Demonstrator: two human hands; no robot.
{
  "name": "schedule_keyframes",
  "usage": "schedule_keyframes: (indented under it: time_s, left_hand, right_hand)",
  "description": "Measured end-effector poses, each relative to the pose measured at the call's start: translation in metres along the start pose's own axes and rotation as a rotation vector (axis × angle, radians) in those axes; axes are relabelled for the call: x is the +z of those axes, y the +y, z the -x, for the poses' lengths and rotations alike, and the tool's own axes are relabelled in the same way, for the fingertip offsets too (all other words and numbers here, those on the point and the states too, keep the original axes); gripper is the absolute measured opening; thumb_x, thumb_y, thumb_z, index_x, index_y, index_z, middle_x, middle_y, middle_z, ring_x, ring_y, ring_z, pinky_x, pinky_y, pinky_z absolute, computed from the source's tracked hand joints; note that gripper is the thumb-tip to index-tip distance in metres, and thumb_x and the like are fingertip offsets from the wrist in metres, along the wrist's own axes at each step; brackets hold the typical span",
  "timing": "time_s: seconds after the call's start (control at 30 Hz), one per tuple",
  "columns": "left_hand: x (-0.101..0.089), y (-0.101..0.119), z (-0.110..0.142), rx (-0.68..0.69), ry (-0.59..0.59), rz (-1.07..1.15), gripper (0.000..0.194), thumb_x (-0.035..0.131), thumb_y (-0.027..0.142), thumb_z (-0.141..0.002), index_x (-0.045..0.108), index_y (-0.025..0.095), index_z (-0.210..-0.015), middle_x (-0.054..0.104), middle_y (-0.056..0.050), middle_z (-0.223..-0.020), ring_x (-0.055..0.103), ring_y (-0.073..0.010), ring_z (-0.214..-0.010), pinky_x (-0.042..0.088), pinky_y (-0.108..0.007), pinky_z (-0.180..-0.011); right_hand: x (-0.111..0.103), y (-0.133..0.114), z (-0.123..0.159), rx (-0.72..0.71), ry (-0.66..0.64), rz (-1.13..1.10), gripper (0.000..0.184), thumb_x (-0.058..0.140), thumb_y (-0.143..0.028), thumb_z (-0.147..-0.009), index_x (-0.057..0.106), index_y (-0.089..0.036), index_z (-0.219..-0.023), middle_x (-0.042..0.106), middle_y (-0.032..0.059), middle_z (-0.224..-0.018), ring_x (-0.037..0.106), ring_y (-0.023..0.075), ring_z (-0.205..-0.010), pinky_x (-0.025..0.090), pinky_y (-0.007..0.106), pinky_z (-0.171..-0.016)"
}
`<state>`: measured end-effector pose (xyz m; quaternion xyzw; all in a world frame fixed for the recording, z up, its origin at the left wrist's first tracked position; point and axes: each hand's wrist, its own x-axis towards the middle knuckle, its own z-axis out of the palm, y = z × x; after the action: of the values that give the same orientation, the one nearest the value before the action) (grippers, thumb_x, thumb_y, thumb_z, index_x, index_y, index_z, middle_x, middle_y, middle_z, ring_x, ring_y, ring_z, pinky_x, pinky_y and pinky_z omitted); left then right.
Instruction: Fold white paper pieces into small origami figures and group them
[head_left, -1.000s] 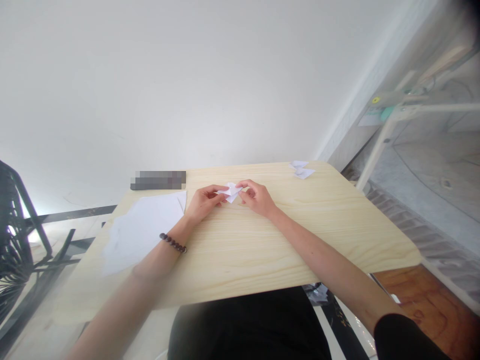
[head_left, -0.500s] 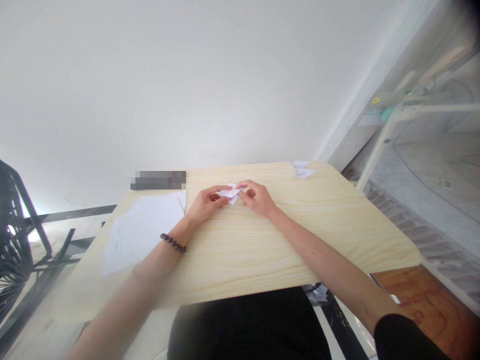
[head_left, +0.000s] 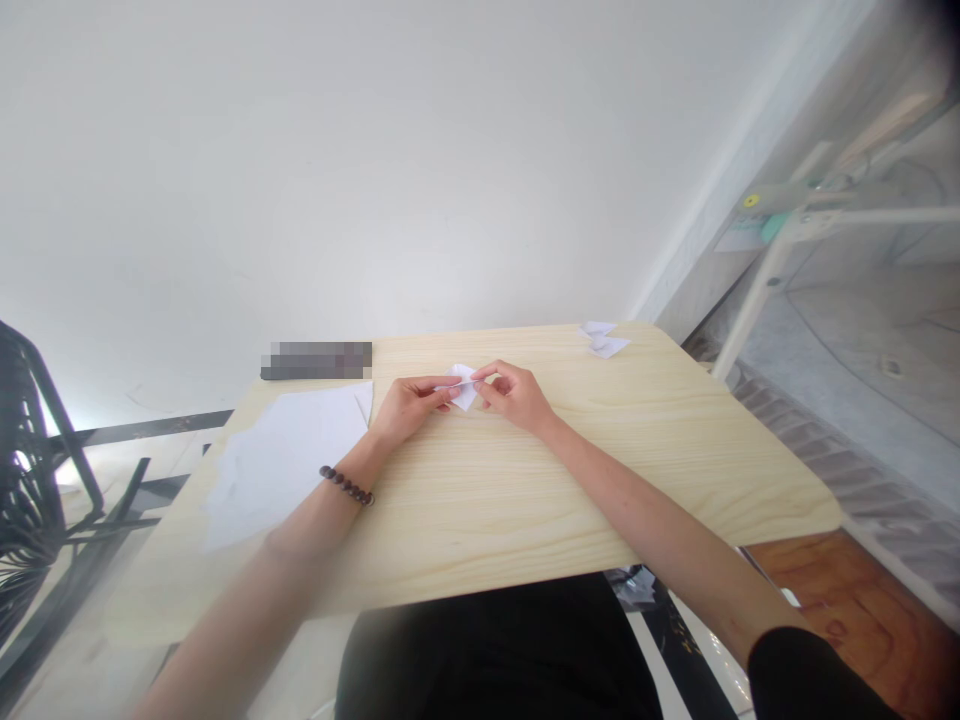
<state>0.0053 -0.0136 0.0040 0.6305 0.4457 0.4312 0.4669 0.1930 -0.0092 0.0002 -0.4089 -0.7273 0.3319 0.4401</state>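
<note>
A small piece of folded white paper point(head_left: 465, 398) is held just above or on the table, near its middle. My left hand point(head_left: 409, 405) pinches its left side between thumb and fingers. From the other side, my right hand point(head_left: 514, 395) grips the right part with thumb and index finger, the other fingers curled. A raised ridge runs between the two pinches, and paper flares out above and below it. The fingertips hide some of the folds.
White paper sheets point(head_left: 289, 455) lie spread on the left of the wooden table point(head_left: 480, 520). Behind them is a dark, pixelated oblong thing point(head_left: 316, 361). Two folded paper pieces point(head_left: 609, 346) rest at the far right. A wall point(head_left: 450, 180) rises behind the table.
The left fingers have closed together on the paper. Its middle is now pinched into a ridge, with the sides spread above and below. My right hand has hardly moved.
</note>
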Motion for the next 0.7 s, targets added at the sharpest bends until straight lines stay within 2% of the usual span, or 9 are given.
schedule_keyframes:
  time_s: [0.3,0.5,0.7]
  left_hand:
    - [0.0018,-0.0007,-0.0003,0.012,-0.004,0.056,0.036,0.065,0.036,-0.065,0.065,0.015,-0.094,0.064,-0.007,-0.098,0.057,-0.018,-0.08,0.048,-0.027,-0.065]
    - [0.0007,0.0003,0.0003,-0.019,-0.011,0.033,0.036,0.066,0.036,-0.063,0.066,0.015,-0.092,0.066,-0.007,-0.09,0.058,-0.0177,-0.078,0.047,-0.027,-0.066]
    - [0.0005,0.0043,0.0012,-0.038,-0.013,0.039,0.036,0.065,0.039,-0.063,0.067,0.016,-0.09,0.067,-0.006,-0.09,0.057,-0.0197,-0.081,0.048,-0.028,-0.067]
  right_hand:
    - [0.001,0.0071,-0.0037,-0.015,0.002,-0.092,0.028,0.058,-0.042,-0.068,0.059,-0.017,-0.081,0.06,0.0026,-0.08,0.056,0.0073,-0.05,0.04,0.017,-0.042]
    - [0.0008,0.0052,-0.0031,-0.024,-0.006,-0.108,0.027,0.059,-0.043,-0.067,0.059,-0.017,-0.076,0.06,0.0022,-0.08,0.054,0.0063,-0.049,0.042,0.018,-0.043]
    - [-0.0005,0.0015,-0.0019,0.024,-0.054,-0.151,0.029,0.058,-0.043,-0.068,0.059,-0.017,-0.078,0.058,0.0049,-0.096,0.056,0.0065,-0.052,0.043,0.018,-0.042]
